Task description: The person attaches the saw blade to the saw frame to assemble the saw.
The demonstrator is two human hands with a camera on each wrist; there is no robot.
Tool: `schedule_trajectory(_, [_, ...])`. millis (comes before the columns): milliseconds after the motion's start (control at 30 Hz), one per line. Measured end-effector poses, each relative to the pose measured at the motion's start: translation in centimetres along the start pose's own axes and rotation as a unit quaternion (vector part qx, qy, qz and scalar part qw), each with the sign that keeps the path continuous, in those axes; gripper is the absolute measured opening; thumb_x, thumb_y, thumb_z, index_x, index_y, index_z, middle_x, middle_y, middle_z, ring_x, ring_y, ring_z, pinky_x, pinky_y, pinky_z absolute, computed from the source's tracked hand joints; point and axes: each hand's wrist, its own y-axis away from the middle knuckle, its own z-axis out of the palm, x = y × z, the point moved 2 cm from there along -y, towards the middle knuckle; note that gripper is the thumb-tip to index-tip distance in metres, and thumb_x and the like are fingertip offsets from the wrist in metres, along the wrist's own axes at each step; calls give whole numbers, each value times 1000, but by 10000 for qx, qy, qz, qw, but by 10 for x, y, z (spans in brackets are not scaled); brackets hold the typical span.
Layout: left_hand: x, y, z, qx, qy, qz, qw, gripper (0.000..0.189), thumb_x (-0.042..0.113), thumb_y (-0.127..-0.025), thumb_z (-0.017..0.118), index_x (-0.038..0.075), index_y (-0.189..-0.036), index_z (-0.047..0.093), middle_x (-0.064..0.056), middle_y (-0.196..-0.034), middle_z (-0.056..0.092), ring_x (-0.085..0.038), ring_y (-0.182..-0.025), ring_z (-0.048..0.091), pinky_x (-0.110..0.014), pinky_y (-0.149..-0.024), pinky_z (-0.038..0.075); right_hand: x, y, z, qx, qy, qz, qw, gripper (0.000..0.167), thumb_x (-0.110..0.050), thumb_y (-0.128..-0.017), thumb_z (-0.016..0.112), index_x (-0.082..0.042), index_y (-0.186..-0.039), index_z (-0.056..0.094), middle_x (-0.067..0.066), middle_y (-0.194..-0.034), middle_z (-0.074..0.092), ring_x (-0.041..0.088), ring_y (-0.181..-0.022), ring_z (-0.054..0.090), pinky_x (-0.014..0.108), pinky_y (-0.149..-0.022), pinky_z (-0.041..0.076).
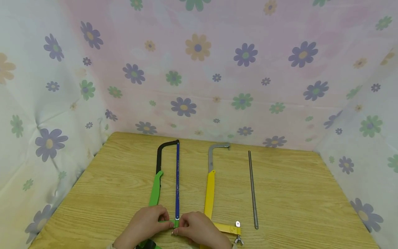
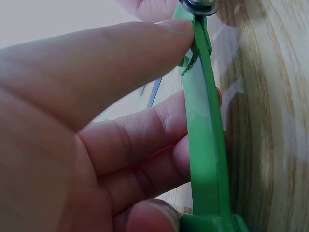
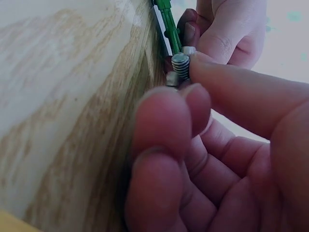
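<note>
A hacksaw with a green and black frame lies on the left, its blue blade running along the frame's open side. Close to the blade's near end, my left hand grips the green end arm of that frame between thumb and fingers. My right hand pinches the wing nut on a threaded screw at the same corner. Fingers of the right hand hide part of the nut. In the head view both hands cover the joint.
Right of the green hacksaw lies a second hacksaw frame, yellow and grey, without a blade, its wing nut near the front edge. Farther right is a loose grey blade. Flowered cloth encloses the wooden table behind and at both sides.
</note>
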Motion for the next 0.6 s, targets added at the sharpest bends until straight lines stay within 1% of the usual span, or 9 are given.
schedule_trajectory(200, [-1, 0, 1, -49, 70, -24, 10000, 28, 57, -75, 58, 30, -69, 58, 19, -62, 45, 0, -50, 40, -23, -48, 32, -1, 1, -1, 26, -55, -6, 10000, 28, -43, -78, 63, -22, -61, 56, -11, -43, 44, 6, -36, 40, 21, -40, 31])
schedule_trajectory(333, [-2, -1, 1, -37, 66, -37, 10000, 26, 56, -75, 59, 31, -69, 58, 19, -62, 45, 0, -50, 40, -23, -48, 33, -1, 1, -2, 39, -76, -23, 10000, 33, -46, -80, 60, -20, -59, 57, -11, -44, 46, 6, -37, 41, 21, -40, 32])
schedule_trajectory(467, [-1, -1, 1, -8, 22, -60, 10000, 25, 55, -75, 59, 31, -69, 59, 19, -62, 44, -1, -51, 39, -23, -49, 32, -2, 1, -2, 25, -29, -16, 10000, 38, -50, -81, 56, -20, -58, 58, -11, -43, 46, 6, -38, 42, 22, -40, 33])
schedule_trajectory(600, [-2, -1, 1, -33, 14, -97, 9999, 25, 55, -75, 60, 30, -69, 59, 18, -62, 44, -2, -51, 39, -23, -49, 32, -2, 0, -1, 6, 76, -39, 10000, 37, -51, -81, 55, -22, -60, 60, -12, -42, 45, 5, -38, 41, 22, -41, 33])
